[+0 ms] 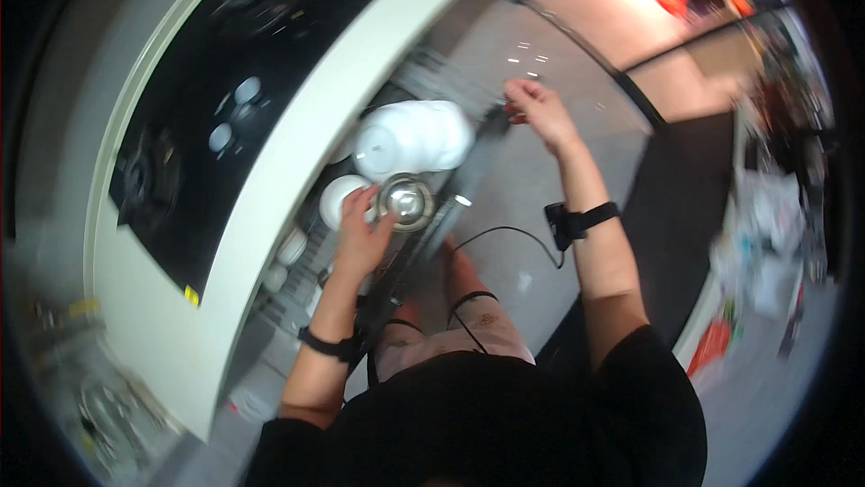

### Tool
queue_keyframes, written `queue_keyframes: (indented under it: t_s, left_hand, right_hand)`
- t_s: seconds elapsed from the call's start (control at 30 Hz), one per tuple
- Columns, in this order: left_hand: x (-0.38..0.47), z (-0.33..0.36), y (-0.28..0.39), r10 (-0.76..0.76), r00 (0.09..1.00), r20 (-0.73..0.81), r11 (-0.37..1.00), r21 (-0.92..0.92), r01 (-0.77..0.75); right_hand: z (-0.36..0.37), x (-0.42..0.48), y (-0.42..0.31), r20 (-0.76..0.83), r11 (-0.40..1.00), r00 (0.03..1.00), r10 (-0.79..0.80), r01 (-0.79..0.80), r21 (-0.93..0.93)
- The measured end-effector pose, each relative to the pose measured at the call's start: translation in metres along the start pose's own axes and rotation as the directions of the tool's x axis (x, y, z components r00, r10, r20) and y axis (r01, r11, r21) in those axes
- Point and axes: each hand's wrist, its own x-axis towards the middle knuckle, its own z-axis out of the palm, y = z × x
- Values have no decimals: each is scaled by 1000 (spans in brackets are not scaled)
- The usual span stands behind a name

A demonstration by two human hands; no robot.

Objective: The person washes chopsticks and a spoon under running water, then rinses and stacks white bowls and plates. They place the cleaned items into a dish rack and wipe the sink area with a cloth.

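Observation:
An open drawer with a wire rack (432,75) holds dishes below the counter. My left hand (365,230) reaches over it, thumb and fingers apart, at a round steel bowl (405,202) and a white bowl (338,198); whether it touches either is unclear. Several white bowls or plates (412,139) stand in a row beyond. Smaller white dishes (292,247) lie nearer my left forearm. My right hand (537,108) is by the far end of the drawer's front edge, fingers curled; blur hides whether it grips the edge.
A black gas hob (236,102) is set in the pale countertop (324,108) on the left. A thin black cable (507,228) hangs from my right wrist strap. The grey tiled floor (534,196) lies right of the drawer. Bags and loose goods (763,244) crowd a surface at far right.

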Motion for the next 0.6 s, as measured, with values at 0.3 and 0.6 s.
queue_keyframes:
  t_s: [0.3, 0.6]
  left_hand:
    - [-93, 16, 53, 151, 911, 383, 988, -37, -148]
    - [-172, 110, 55, 422, 636, 646, 810, 45, -584]
  right_hand:
    - [-64, -325, 198, -511, 869, 814, 276, -438, -230]
    - [-58, -576, 295, -492, 809, 694, 526, -587, 38]
